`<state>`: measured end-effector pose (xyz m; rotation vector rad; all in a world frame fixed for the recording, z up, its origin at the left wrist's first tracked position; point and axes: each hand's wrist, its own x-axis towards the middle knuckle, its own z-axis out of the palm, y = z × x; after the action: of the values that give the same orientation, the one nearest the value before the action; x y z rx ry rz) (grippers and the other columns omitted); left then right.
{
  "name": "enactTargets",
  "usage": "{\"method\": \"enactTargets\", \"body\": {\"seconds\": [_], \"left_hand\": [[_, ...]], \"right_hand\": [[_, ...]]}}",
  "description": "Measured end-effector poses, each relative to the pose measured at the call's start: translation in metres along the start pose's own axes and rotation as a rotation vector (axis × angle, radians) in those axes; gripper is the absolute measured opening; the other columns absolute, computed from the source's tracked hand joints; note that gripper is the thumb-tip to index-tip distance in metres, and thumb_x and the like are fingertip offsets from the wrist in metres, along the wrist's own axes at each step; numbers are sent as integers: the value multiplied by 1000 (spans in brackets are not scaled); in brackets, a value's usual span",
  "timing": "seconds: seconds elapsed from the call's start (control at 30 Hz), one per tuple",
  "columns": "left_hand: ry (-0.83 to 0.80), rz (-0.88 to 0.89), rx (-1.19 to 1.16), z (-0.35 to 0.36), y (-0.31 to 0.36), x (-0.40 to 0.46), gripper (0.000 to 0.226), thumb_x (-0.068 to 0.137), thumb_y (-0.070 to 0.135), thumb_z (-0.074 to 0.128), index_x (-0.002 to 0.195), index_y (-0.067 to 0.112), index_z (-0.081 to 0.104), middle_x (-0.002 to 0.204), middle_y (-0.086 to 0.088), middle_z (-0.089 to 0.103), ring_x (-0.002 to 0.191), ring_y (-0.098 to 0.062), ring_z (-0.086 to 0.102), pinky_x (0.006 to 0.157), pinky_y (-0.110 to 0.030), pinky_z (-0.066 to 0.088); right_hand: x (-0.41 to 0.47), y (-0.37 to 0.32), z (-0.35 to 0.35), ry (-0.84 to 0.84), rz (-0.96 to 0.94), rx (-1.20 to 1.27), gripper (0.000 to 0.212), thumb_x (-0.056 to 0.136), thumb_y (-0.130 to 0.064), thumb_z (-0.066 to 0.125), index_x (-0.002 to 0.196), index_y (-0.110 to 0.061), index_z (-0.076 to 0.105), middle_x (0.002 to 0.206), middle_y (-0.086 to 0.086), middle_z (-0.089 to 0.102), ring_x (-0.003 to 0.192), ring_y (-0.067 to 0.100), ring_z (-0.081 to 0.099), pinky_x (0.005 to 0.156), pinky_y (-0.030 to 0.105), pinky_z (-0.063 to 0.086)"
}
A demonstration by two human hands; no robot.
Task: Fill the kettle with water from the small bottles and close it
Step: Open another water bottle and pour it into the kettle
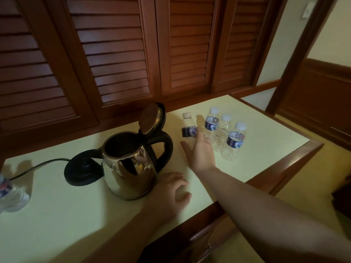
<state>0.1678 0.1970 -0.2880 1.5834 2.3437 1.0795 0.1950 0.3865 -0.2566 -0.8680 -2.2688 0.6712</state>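
A steel kettle [131, 166] with a black handle stands on the pale tabletop [76, 215], its lid [152, 118] tipped up and open. Its black base [81, 169] lies beside it on the left, cord attached. Several small capped water bottles stand to the right: one [189, 128] nearest the kettle, then a cluster of three [224, 130]. My right hand [201, 150] stretches out with fingers apart, right in front of the nearest bottle, and holds nothing. My left hand [171, 190] rests on the table by the kettle's right side, fingers loosely curled, empty.
Another plastic bottle [11, 192] sits at the far left edge of the table. Dark louvred wooden doors [114, 63] rise directly behind the table. The table's wooden rim [284, 168] runs along the right side, with a drawer front [209, 238] below.
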Motion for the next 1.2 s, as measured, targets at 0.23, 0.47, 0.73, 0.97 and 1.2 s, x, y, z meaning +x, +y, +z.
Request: {"method": "enactTargets", "body": {"seconds": [0.23,0.47,0.73,0.97,1.2], "left_hand": [[18,14,-18,0,-1,-1,37,84,50,65,112,26,73,127,16,58,124,4,46,104,-10,34],[32,29,-25,1,-3,-2,35,85,49,67,111,26,73,126,18,57,125,7,45,104,-4,30],[31,7,-42,0,-3,-3,33,83,47,66,105,24,74,123,15,61,121,6,49,101,-1,29],[-27,-4,-94,-23,-12,-32,26,84,45,70,104,29,75,122,20,64,120,6,55,102,-13,41],[124,-125,-83,-75,-33,-108,26,82,46,71,101,30,79,107,19,74,100,5,68,93,-15,50]], "right_hand": [[-2,2,-6,112,138,76,65,94,-35,73,148,-18,40,134,11,62,118,32,60,93,39,48],[2,3,3,130,362,155,49,89,-25,75,128,-9,48,130,14,59,114,35,60,90,41,50],[-16,3,4,100,355,199,55,89,-22,73,135,-7,48,136,11,53,118,30,56,98,41,50],[-66,-15,0,-30,60,124,13,86,-23,74,83,-15,64,83,-3,62,80,19,57,71,35,50],[-129,-67,14,-176,-293,182,14,86,-29,70,76,-20,65,75,-7,63,70,11,60,61,24,46]]}}
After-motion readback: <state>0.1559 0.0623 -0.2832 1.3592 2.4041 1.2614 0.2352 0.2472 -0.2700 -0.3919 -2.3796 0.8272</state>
